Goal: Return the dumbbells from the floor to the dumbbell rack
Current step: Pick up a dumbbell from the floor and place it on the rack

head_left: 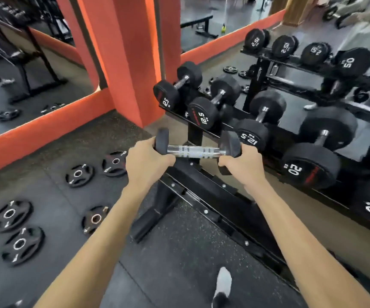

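Observation:
A small dumbbell (194, 151) with black hexagonal heads and a knurled silver handle hangs level in front of me, above the near end of the black dumbbell rack (204, 192). My left hand (146, 165) grips its left head and my right hand (241, 166) grips its right head, fingers curled round each. On the rack's upper tier lie round black dumbbells marked 12.5 (203, 114) and 20 (308, 167). The lower tier just under the held dumbbell is bare.
Several black weight plates (79, 175) lie on the rubber floor at the left. An orange pillar (133, 58) and mirrors stand behind the rack; the mirror repeats the dumbbells. My shoe (224, 283) shows at the bottom. A person stands at the far right.

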Tool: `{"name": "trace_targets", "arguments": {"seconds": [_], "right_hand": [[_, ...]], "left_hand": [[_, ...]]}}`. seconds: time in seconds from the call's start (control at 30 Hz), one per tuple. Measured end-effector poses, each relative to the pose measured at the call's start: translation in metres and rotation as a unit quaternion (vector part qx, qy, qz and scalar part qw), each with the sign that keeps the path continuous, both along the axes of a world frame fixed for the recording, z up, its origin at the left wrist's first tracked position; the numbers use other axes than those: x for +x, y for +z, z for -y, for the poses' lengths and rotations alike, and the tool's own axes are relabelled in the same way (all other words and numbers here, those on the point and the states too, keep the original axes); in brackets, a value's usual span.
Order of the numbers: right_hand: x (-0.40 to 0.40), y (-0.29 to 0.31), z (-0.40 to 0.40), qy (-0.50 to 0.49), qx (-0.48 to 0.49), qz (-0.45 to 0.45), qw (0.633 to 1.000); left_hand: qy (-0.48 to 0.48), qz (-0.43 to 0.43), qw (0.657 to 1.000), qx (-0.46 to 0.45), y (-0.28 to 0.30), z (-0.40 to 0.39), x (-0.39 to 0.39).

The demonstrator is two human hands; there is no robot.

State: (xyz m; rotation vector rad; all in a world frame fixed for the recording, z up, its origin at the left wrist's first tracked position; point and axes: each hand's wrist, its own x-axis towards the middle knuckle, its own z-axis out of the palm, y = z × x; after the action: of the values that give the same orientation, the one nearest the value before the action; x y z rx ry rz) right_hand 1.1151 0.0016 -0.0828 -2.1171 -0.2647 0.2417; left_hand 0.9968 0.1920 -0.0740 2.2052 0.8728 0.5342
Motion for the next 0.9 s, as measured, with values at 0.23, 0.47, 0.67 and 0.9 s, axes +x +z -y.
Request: {"name": "trace_targets", "arguments": {"seconds": [0.23, 0.47, 0.67, 0.9], "right_hand": [[0.122, -0.05, -0.056, 0.143, -0.095, -0.011, 0.985], [0.186, -0.139, -0.125, 0.207, -0.174, -0.078, 0.96], [0.241, -0.206, -0.183, 0.237, -0.242, -0.139, 0.93], [0.286, -0.273, -0.236, 0.21, -0.279, -0.193, 0.917]], "left_hand": [[0.156, -0.048, 0.976, -0.145, -0.075, -0.007, 0.069], [0.228, -0.125, 0.939, -0.226, -0.16, -0.05, 0.116], [0.243, -0.177, 0.907, -0.293, -0.225, -0.092, 0.161], [0.258, -0.214, 0.867, -0.37, -0.304, -0.126, 0.214]]}}
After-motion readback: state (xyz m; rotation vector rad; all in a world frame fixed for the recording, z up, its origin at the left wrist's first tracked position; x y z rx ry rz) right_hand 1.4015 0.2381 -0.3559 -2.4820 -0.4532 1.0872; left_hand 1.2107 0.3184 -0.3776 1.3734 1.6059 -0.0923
